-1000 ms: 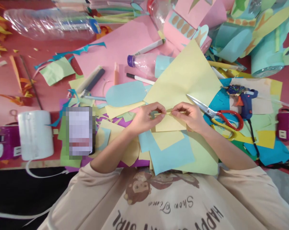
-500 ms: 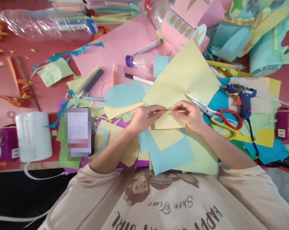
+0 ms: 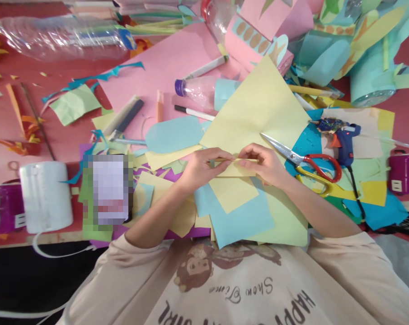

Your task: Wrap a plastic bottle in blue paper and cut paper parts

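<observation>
My left hand (image 3: 205, 167) and my right hand (image 3: 262, 163) meet fingertip to fingertip near the middle of the view. Both pinch the upper edge of a small pale yellow paper (image 3: 240, 169), which looks rolled or folded along that edge. Beyond the hands lies a large pale yellow sheet (image 3: 258, 104). Under and in front of them are a smaller yellow piece (image 3: 234, 194) and a light blue sheet (image 3: 241, 225). Open scissors (image 3: 295, 158) with red and yellow handles rest just right of my right hand.
A blue glue gun (image 3: 347, 144) lies at the right. Plastic bottles (image 3: 202, 90) and pink paper (image 3: 150, 67) are further back. At the left are a phone with a blurred screen (image 3: 110, 189) and a white case (image 3: 46, 196). Paper scraps surround them.
The hands keep their pinch, and less of the small yellow paper shows below the fingers. The view has shifted slightly.
</observation>
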Motion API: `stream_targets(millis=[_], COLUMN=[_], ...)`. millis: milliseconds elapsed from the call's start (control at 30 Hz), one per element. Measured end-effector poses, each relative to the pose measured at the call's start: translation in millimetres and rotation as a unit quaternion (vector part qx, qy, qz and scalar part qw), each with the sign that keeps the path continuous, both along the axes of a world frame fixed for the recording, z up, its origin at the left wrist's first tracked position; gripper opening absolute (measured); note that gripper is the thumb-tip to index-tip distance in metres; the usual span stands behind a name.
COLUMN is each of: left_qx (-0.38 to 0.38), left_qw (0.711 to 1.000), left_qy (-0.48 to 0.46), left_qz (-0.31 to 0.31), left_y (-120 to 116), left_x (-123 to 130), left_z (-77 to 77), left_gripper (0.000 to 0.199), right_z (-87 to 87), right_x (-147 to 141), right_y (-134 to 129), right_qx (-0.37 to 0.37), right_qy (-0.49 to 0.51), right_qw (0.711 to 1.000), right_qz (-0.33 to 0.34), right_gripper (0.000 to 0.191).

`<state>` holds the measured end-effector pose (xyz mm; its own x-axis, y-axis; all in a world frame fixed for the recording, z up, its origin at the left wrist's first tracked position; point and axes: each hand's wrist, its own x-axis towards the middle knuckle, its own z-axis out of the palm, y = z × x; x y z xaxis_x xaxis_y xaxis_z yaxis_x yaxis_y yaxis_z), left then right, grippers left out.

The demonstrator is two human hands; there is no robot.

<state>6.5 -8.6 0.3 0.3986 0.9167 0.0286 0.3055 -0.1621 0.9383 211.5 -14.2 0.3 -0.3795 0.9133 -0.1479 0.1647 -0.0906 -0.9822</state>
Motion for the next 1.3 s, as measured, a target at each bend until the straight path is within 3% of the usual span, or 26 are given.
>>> stream_targets(millis=[333, 633, 867, 1000, 1133, 1300], left_qx=[-0.036, -0.045, -0.051, 0.031, 0.121, 0.142], left_qw=[0.999, 0.999, 0.999, 0.998, 0.987, 0.981], left_qy=[0.025, 0.017, 0.0, 0.002, -0.003, -0.009], left_qz=[-0.019, 0.021, 0.009, -0.046, -0.107, -0.131], left_y=[1.1, -1.4, -1.9, -2.7, -3.3, -6.8], left_x=[-0.6, 2.5, 2.1, 0.2, 0.3, 3.4], left_z=[2.9, 1.0, 2.3, -1.8, -8.1, -9.6], left_gripper=[0.023, 0.02, 0.02, 0.011, 0.003, 0.007], right_z=[-0.2, -3.2, 0.2, 0.7, -4.7, -5.5], right_x=[-1.6, -0.4, -0.4, -1.2, -6.0, -10.1], right_y=[-0.8, -0.8, 2.1, 0.9, -2.6, -5.0], right_qx=[0.019, 0.035, 0.023, -0.058, -0.168, -0.174], right_qy=[0.0, 0.009, 0.029, 0.092, 0.174, 0.175], right_qw=[1.0, 0.999, 0.998, 0.99, 0.965, 0.959], right_qz=[-0.01, -0.02, -0.052, -0.095, -0.1, -0.142], right_gripper=[0.02, 0.011, 0.011, 0.03, 0.023, 0.024])
